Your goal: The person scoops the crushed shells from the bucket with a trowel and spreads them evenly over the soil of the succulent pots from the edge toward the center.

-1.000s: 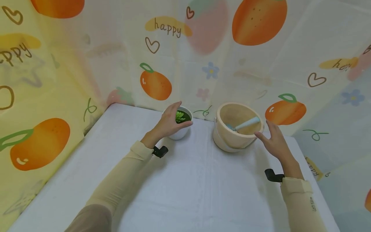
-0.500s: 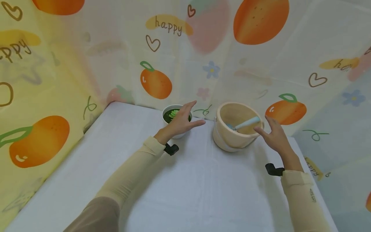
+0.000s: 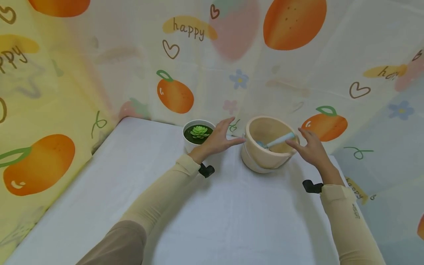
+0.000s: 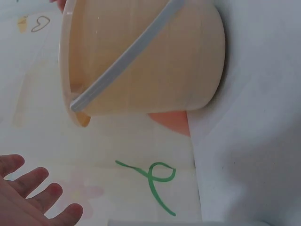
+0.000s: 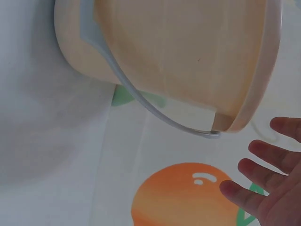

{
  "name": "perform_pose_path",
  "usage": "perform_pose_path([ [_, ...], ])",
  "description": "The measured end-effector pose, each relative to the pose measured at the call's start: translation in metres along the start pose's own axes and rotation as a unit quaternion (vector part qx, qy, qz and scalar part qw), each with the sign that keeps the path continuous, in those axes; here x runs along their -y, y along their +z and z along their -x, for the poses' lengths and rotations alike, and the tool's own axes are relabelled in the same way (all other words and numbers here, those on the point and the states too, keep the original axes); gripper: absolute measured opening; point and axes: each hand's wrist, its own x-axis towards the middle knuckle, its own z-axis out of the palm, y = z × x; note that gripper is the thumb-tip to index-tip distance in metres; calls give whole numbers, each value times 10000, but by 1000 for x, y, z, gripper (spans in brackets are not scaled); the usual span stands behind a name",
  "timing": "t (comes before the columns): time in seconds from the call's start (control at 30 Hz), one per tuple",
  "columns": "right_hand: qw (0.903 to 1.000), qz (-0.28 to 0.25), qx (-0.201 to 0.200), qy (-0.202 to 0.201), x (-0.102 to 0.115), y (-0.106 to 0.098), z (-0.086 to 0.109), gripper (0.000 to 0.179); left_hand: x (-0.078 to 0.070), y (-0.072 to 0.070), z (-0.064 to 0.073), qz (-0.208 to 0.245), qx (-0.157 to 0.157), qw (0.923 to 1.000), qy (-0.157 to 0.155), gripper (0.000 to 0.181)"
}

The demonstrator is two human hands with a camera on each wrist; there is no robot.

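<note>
A beige bucket (image 3: 265, 160) stands upright at the back of the table, its grey handle (image 4: 127, 59) hanging down along the front. Inside it leans a tool with a light blue handle (image 3: 281, 140); its lower end is partly hidden. My left hand (image 3: 220, 140) is spread at the bucket's left side, thumb tip close to the rim and nothing held. On the other side, my right hand (image 3: 311, 149) is likewise spread, its thumb overlapping the right rim in the head view. Both wrist views show straight, parted fingers near the bucket's rim.
Just left of my left hand sits a white pot (image 3: 188, 145) with a green succulent (image 3: 199, 131), partly covered by that hand. A white cloth covers the table (image 3: 245, 217). Fruit-printed sheets (image 3: 132, 73) rise behind and at both sides.
My left hand has moved right, from in front of the potted succulent to beside the bucket, uncovering the plant. The right hand has shifted slightly closer to the bucket's rim.
</note>
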Motion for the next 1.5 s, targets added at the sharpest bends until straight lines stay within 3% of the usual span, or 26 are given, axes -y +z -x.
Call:
perform_pose_path([
  [0.17, 9999, 66, 86, 1, 1, 0, -5, 89, -4, 6, -9, 173, 57, 9997, -176, 93],
  [0.37, 9997, 60, 222, 44, -1, 2, -9, 89, -8, 17, -17, 265, 157, 9994, -130, 93],
  [0.63, 9994, 214, 248, 56, 1, 5, -16, 86, -9, 32, -21, 124, 233, 9994, -210, 95],
  [1.07, 9989, 397, 123, -212, 1, 7, -18, 70, -9, 51, -26, 298, 89, 9990, -318, 95],
  [1.37, 9971, 343, -540, -422, 2, 12, -24, 51, -6, 57, -26, 233, 61, 9993, -278, 94],
  [1.5, 9949, 165, -851, -515, 5, 15, -25, 45, -4, 60, -25, 256, -97, 9993, -252, 93],
])
